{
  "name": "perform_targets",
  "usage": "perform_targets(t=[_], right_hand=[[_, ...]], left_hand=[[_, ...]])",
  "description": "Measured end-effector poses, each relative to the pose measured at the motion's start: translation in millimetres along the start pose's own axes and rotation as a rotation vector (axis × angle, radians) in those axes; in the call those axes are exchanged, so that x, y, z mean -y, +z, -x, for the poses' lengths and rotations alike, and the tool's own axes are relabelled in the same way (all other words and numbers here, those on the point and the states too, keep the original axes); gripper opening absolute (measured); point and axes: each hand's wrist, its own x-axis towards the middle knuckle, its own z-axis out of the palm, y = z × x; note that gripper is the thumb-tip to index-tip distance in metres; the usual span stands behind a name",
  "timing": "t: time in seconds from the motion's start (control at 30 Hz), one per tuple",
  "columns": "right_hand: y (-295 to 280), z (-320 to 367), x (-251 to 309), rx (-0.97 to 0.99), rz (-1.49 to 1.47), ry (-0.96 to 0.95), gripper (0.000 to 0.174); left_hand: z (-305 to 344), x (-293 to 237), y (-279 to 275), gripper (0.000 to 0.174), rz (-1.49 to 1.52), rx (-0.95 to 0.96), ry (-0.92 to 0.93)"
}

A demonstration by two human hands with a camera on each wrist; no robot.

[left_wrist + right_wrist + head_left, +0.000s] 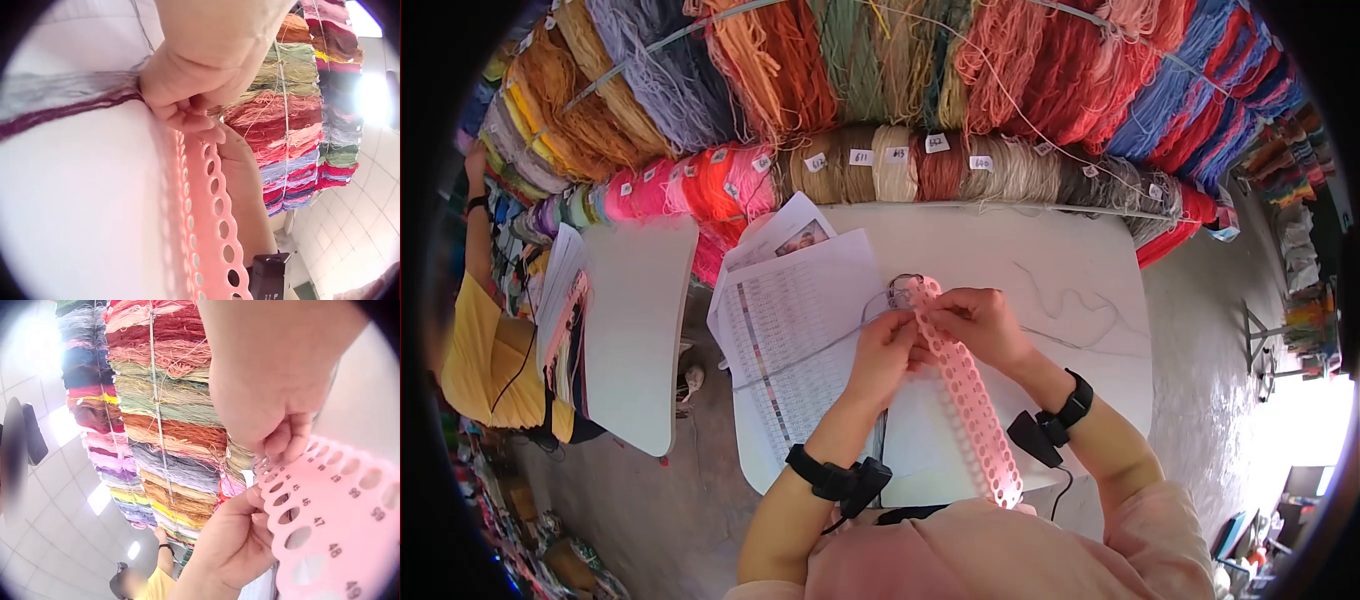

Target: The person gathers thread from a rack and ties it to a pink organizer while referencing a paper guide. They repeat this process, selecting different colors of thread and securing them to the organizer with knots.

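Observation:
A long pink strip with numbered holes along both edges (970, 400) lies lengthwise on the white table. At its far end the left hand (884, 355) curls its fingers at the left edge, thumb and fingertips pinching there. Across from it the right hand (985, 325) pinches at a hole near the same end; what its fingertips hold is hidden. Grey thread (810, 352) runs left from the hands over the paper. In the left wrist view, grey and dark purple threads (69, 112) pass beneath the left hand (200, 75). Printed numbers show on the strip (350, 531) in the right wrist view.
Printed sheets (800, 290) lie at the table's left side. Labelled skeins of coloured thread (850, 170) hang along the far edge. Loose grey thread (1080, 305) lies at the right. A second white table (635, 330) stands left, beside a person in yellow (485, 350).

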Motion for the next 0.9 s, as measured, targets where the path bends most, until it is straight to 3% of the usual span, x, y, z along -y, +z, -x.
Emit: perform_targets(t=[0.17,0.37,0.57,0.7,0.8,0.9], right_hand=[[3.5,-6.1,5.1,-0.047,0.159,-0.164,0.008],[7.3,-7.6,-0.7,-0.021,0.125,-0.217,0.009],[17.1,16.3,-2.6,-0.122,0.101,-0.153,0.017],[25.9,25.1,-15.3,-0.181,0.051,-0.209,0.018],[26.1,28.6,-13.5,-0.159,-0.048,-0.163,0.017],[26.8,30.9,-22.3,-0.145,-0.077,-0.204,0.016]], left_hand=[[3.0,-4.7,-6.8,0.019,0.12,0.056,-0.077],[-1.2,-3.9,-5.7,0.015,0.049,0.055,-0.084],[10.3,-1.0,-18.9,0.013,0.099,-0.135,-0.024],[39.8,-22.6,-32.7,0.017,0.791,0.061,-0.135],[35.7,-17.8,-31.8,0.026,0.689,0.403,-0.078],[19.4,-9.2,-1.5,0.026,0.012,0.199,-0.042]])
